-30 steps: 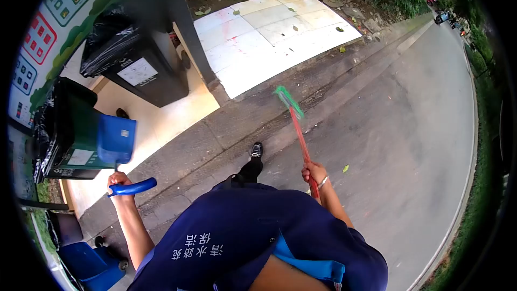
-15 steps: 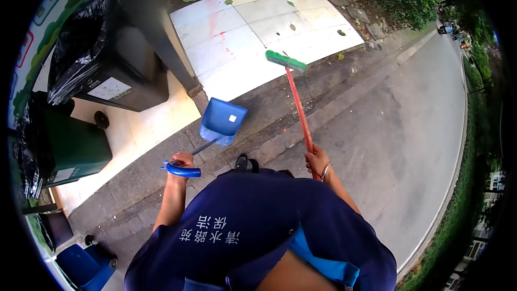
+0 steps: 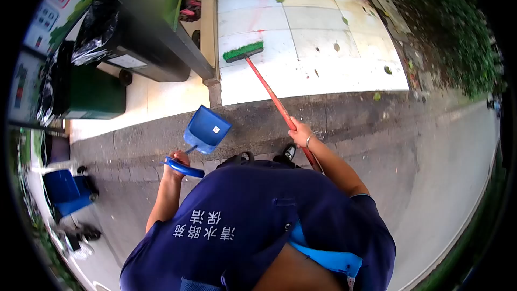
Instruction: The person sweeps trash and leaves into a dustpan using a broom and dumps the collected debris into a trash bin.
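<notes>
- My right hand has its fingers clamped round the red handle of the broom, and a bracelet circles my wrist
- The green head of the broom is over the tiles, just in from their left edge, about midway between near and far edges; I cannot tell whether its bristles touch
- My left hand has its fingers closed on the dustpan by its blue grip
- The pan, with a pale sticker, is over the pavement, just off the tiles' near left corner; whether it rests on the ground I cannot tell
- A dark leaf lies on the tiles near their right edge, others nearer the middle and far edge, and a yellowish leaf just beyond the near edge on the pavement
- A grey post comes down beside the tiles' left edge
- Left of the post stand a black bin and a green bin, both bag-lined
- One shoe shows on the pavement just beside the broom's handle
</notes>
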Demonstrator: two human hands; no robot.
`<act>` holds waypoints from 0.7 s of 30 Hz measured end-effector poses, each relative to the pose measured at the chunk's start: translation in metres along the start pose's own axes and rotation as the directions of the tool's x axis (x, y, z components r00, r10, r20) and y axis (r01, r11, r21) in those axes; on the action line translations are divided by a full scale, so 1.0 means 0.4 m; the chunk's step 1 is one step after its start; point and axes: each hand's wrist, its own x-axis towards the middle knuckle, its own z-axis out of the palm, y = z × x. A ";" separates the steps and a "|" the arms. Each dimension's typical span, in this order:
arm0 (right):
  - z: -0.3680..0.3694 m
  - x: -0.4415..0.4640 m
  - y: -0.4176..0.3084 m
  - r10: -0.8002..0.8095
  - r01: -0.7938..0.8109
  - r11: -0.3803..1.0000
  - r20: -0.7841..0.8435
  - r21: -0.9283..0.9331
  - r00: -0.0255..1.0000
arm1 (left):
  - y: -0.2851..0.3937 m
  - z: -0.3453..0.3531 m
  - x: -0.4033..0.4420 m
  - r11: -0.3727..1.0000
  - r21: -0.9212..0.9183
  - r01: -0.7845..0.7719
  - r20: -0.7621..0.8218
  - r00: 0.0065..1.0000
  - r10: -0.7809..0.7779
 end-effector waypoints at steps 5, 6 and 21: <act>-0.153 0.109 0.054 0.210 -0.233 0.972 0.316 0.039 0.925 | -0.107 -0.030 -0.082 0.974 -0.209 -0.085 0.104 0.989 0.109; -0.171 0.128 0.079 0.184 -0.197 0.980 0.321 0.007 0.929 | -0.119 -0.037 -0.088 0.968 -0.228 -0.108 0.098 0.986 0.133; -0.744 0.248 0.327 0.508 -0.360 0.845 0.385 -0.396 0.770 | -0.099 0.058 0.206 0.863 -0.505 -0.017 0.004 1.000 0.021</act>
